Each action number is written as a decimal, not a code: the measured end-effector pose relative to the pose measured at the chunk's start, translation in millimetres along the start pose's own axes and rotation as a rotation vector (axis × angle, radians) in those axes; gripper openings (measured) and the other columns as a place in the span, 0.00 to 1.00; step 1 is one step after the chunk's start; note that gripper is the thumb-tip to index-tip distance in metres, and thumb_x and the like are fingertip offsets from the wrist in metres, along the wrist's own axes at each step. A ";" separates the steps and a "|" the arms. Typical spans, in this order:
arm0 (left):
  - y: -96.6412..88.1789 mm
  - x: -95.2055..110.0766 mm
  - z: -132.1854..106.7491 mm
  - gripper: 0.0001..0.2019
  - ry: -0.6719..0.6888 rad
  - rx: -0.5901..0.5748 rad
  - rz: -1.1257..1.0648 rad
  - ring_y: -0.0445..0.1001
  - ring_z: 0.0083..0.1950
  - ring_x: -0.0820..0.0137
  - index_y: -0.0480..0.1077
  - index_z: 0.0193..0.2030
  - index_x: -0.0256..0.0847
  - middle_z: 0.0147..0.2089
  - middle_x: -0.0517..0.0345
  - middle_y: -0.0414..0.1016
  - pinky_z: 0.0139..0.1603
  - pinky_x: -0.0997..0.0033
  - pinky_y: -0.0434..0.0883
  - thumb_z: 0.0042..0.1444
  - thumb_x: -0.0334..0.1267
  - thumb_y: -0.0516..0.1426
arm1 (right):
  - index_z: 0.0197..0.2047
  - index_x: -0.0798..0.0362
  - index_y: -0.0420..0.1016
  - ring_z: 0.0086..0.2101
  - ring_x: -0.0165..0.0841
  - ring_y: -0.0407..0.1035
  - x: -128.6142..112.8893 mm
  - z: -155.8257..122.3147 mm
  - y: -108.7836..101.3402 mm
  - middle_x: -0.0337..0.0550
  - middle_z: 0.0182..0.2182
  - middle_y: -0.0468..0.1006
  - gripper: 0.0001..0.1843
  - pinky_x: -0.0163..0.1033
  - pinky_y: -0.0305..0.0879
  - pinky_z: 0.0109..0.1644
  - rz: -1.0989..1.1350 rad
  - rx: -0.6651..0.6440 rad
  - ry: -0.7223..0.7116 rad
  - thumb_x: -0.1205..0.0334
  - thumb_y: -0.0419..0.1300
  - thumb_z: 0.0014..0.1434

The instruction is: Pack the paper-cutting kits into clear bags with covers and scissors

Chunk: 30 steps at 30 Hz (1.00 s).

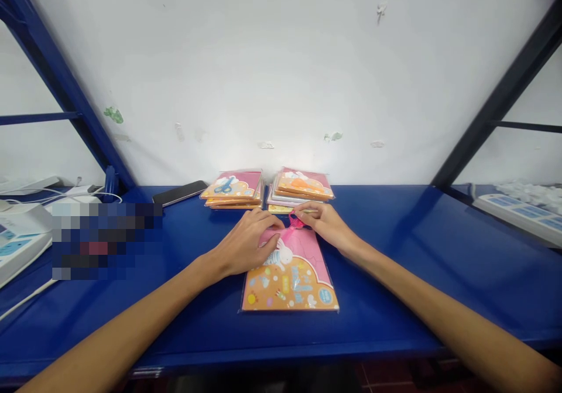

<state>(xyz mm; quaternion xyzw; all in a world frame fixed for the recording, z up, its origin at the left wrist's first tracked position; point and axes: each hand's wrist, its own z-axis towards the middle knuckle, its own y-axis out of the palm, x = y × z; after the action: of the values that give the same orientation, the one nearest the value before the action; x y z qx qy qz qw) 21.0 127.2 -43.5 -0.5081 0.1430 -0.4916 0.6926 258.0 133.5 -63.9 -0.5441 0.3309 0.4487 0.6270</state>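
Observation:
A plastic-wrapped children's craft packet [290, 276] lies flat on the blue shelf, with a pink and orange cover and a white rabbit. My left hand [248, 243] rests on its upper part, with the fingers gripping the pink cover. At the packet's top edge sits a small pink plastic piece [295, 222], partly hidden by my fingers. My right hand [322, 223] pinches that piece between its fingertips. What the piece is attached to cannot be seen.
Two stacks of similar wrapped packets [231, 189] [302, 187] stand just behind my hands. A black phone [180, 192] lies to their left. White devices and cables sit at far left, a power strip [520, 217] at right, and blue metal uprights flank the white wall.

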 end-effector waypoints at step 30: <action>1.9 -4.3 0.0 0.10 -0.015 0.006 0.033 0.71 0.54 0.60 0.75 0.47 0.41 0.50 0.50 0.72 0.60 0.53 0.68 0.62 0.31 0.54 | 0.37 0.53 0.80 0.34 0.35 0.75 -31.8 -15.7 -1.6 0.43 0.34 0.83 0.18 0.38 0.65 0.37 -0.272 -0.231 -0.275 0.53 0.54 0.68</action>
<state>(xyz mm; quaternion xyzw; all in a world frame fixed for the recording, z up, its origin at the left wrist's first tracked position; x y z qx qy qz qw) 20.0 130.7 -46.4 -0.5073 0.1450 -0.4767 0.7031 248.6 111.8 -37.5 -0.5855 0.1122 0.4649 0.6546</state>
